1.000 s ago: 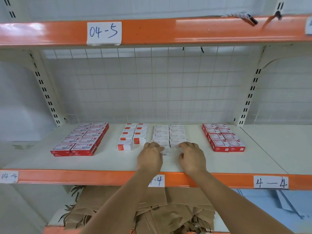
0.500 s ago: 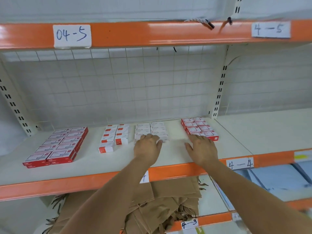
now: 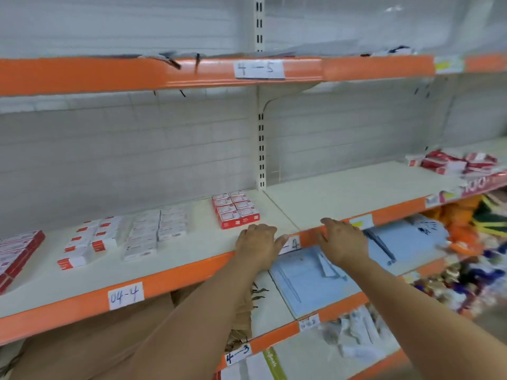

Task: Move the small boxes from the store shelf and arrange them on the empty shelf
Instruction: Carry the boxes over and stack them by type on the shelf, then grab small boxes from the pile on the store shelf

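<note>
Small boxes lie in neat groups on the shelf (image 3: 178, 259): red ones at the far left (image 3: 16, 250), red-and-white ones (image 3: 87, 242), white ones (image 3: 156, 229) and a red block (image 3: 236, 209) near the upright. My left hand (image 3: 258, 245) hovers over the shelf's front edge, fingers loosely bent, holding nothing. My right hand (image 3: 343, 239) is beside it over the orange lip, also empty. A loose heap of red and white boxes (image 3: 455, 161) sits on the shelf section far to the right.
The right shelf section (image 3: 356, 193) between the upright (image 3: 260, 149) and the heap is bare. Below are brown paper bags (image 3: 241, 316), blue folders (image 3: 315, 278) and colourful goods (image 3: 472, 242). An orange shelf (image 3: 164, 75) runs overhead.
Both hands have left the white boxes and drawn back to the shelf's front edge, empty. The view has swung right, bringing the heap of boxes into sight.
</note>
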{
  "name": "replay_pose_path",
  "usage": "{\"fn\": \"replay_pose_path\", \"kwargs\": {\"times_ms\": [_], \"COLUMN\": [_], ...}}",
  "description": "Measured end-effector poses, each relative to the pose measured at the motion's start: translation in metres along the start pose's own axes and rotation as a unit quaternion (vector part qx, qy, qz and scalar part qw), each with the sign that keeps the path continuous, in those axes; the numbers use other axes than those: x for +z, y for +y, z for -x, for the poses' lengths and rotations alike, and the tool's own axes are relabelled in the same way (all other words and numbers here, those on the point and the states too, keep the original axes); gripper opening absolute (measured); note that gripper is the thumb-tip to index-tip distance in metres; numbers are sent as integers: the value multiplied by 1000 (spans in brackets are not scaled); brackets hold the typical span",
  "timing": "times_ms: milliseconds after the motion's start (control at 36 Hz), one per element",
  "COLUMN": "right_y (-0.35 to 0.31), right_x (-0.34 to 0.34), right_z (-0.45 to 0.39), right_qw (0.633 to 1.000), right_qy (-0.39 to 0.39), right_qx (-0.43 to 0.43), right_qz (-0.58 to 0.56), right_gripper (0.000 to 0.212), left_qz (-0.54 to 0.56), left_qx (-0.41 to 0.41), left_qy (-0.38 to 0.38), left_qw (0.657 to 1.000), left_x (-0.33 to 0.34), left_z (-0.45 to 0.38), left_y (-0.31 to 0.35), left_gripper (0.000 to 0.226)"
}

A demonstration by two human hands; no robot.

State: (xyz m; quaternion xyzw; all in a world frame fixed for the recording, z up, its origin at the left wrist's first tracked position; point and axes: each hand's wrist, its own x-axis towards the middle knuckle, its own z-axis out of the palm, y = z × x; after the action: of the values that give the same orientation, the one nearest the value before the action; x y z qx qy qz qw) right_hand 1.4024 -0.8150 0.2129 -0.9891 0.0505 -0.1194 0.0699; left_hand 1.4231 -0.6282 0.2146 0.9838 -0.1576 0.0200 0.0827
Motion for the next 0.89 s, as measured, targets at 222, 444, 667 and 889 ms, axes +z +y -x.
{"fn": "replay_pose_path", "kwargs": {"times_ms": [222, 444, 667, 889], "right_y": [125, 215, 275, 325], "right_x": [-19, -29, -23, -22], "right_z": [21, 20, -17, -89], "right_qw": [997, 991, 986, 983], "right_qy": [-60, -76, -92, -72], "right_qx": [46, 112, 140, 170], "right_qz": [9, 22, 22, 25], "right_gripper": [55, 58, 61, 58], "left_qz": [3, -2, 17, 6], "left_qx": [83, 172, 219, 264], "left_qy": [-31, -57, -54, -22], "left_qw": [996, 983, 974, 964], "left_x": [23, 41, 66, 65], "left_z": [-34, -72, -141, -231], "left_y": [122, 217, 268, 305], "left_gripper": [51, 56, 54, 48]}}
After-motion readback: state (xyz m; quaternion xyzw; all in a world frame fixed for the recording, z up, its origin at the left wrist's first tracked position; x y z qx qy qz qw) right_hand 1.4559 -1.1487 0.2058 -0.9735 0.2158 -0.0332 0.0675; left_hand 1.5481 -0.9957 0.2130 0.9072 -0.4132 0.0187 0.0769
